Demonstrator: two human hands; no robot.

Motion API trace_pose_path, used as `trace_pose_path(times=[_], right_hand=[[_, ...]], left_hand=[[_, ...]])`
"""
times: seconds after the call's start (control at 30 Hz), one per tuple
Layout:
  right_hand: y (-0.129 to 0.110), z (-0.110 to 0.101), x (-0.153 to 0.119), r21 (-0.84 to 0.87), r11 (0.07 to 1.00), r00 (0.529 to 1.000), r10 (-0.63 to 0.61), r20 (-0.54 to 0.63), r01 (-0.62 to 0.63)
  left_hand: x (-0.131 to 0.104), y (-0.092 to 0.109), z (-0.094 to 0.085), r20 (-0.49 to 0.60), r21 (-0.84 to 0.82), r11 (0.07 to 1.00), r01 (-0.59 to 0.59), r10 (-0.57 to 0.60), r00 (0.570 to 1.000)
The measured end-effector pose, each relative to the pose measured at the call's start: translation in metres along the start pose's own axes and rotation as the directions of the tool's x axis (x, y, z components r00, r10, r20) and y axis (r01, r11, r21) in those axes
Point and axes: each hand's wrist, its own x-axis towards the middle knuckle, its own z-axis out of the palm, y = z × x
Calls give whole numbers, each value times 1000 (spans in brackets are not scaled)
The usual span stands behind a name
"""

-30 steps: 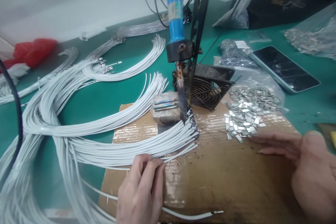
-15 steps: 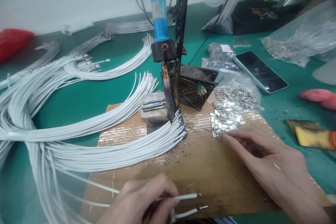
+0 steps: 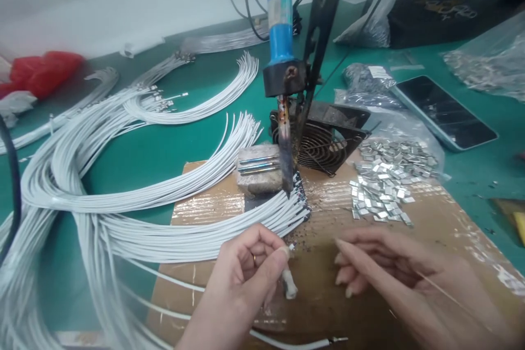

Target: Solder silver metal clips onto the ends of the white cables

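My left hand is closed in a pinch on a white cable, one small bright end of which shows past the thumb tip. A white wrapping covers one fingertip. Under that wrist a second white cable runs out, its bare metal tip pointing right. My right hand, slightly blurred, has its fingers bent and thumb and index together. A thin wire crosses it; the grip is partly hidden. Beyond it lies a pile of small metal tabs. Upright above the cable ends stands a soldering iron.
Bundled white cables fan across a cardboard sheet. A small fan and a stained block sit by the iron's tip. Farther right are a phone and plastic bags; a red bag is far left.
My left hand has risen toward the iron with the cable, leaving the second cable lower down. My right hand has drawn back from the metal tabs. The camera view has shifted left.
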Motion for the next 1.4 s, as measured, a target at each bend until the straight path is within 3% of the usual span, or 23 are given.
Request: trace_pose_path(times=[0.07,0.2,0.47,0.63,0.73,0.83,0.93,0.97,1.03,1.1,1.17,1.3,1.4], right_hand=[[-7,17,-5,66,996,994,54,97,-61],[-16,42,-12,119,985,992,121,47,-126],[-21,51,-15,139,986,995,95,-21,-91],[-18,45,-14,14,1000,998,-9,68,8],[-17,41,-14,-70,983,982,-164,96,171],[-14,37,-14,-122,950,957,-290,6,289],[-9,30,-13,-42,982,954,-187,-234,182],[-7,27,-12,-6,990,955,-135,-264,139],[-5,23,-11,54,996,979,-59,-197,71],[-5,23,-10,116,993,999,5,-50,1],[-7,27,-11,170,982,995,77,64,-87],[-17,42,-15,196,963,982,177,60,-185],[-20,48,-20,198,969,989,146,21,-148]], left_hand=[[0,1,0,-7,-14,1000,0,0,1000],[-2,4,0,7,-10,1000,2,-2,1000],[-5,7,1,5,2,1000,20,-20,1000],[-7,6,8,-84,73,996,-44,50,995],[-9,4,13,-145,147,985,-92,113,983],[-11,2,16,-173,193,977,-88,122,977],[-12,3,18,-184,176,982,-73,106,977],[-13,3,18,-185,166,983,-76,107,977],[-13,4,19,-181,150,985,-83,110,977],[-13,5,19,-171,146,986,-77,102,980],[-13,6,18,-151,149,987,-66,89,984],[-16,7,15,-54,163,985,-51,61,997],[-19,1,13,1,266,960,-90,93,996]])
